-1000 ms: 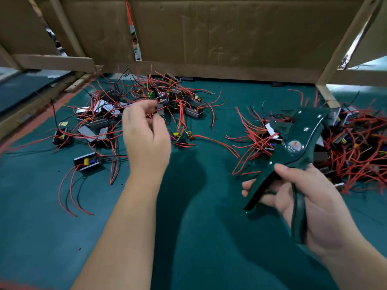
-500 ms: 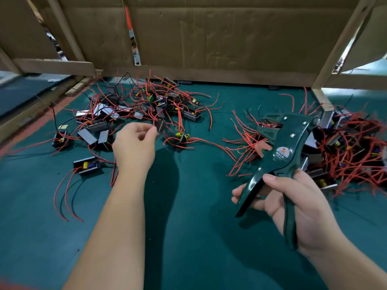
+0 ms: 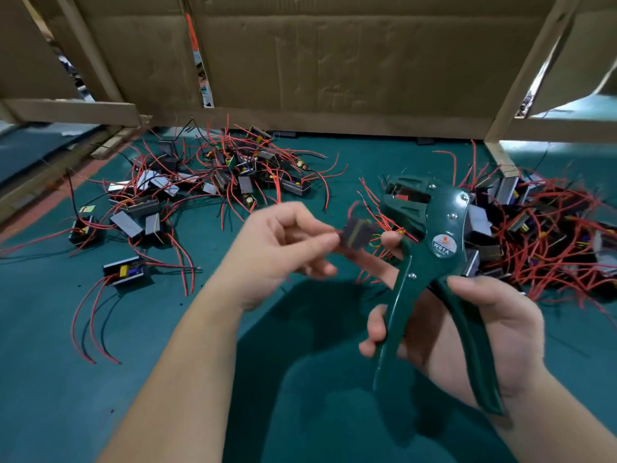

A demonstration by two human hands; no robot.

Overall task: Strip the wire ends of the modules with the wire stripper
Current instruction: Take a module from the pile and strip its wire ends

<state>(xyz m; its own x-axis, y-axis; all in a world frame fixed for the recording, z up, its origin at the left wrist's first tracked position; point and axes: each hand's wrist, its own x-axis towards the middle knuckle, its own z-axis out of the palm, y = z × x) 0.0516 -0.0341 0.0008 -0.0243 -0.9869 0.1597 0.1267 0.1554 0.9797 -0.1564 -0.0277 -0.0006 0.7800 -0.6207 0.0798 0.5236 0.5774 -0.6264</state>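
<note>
– Since the module point(image 3: 358, 232) looks light and rigid, with limp red leads point(image 3: 353, 209), I'd pinch its casing, not the wires.
– That's how it sits: fingertips point(image 3: 329, 243) of the left hand point(image 3: 280, 248) pinch it at frame centre, forearm angled up from lower left.
– And the right hand point(image 3: 484, 329)?
– Curled round the wire stripper point(image 3: 434, 248) handles, centre right, its head just beside the module.

Bench point(image 3: 50, 379), back left: left heap point(image 3: 233, 168) of modules. Right edge: right heap point(image 3: 551, 235), well apart from the first. A lone module point(image 3: 125, 270) lies before the left heap, toward the front left. A cardboard wall point(image 3: 334, 61) stands along the back edge, behind both heaps. Over mid-bench, the left hand point(image 3: 277, 252) pinches the held module point(image 3: 357, 233) just left of the wire stripper point(image 3: 434, 248), which the right hand point(image 3: 484, 329) grips before the right heap.
</note>
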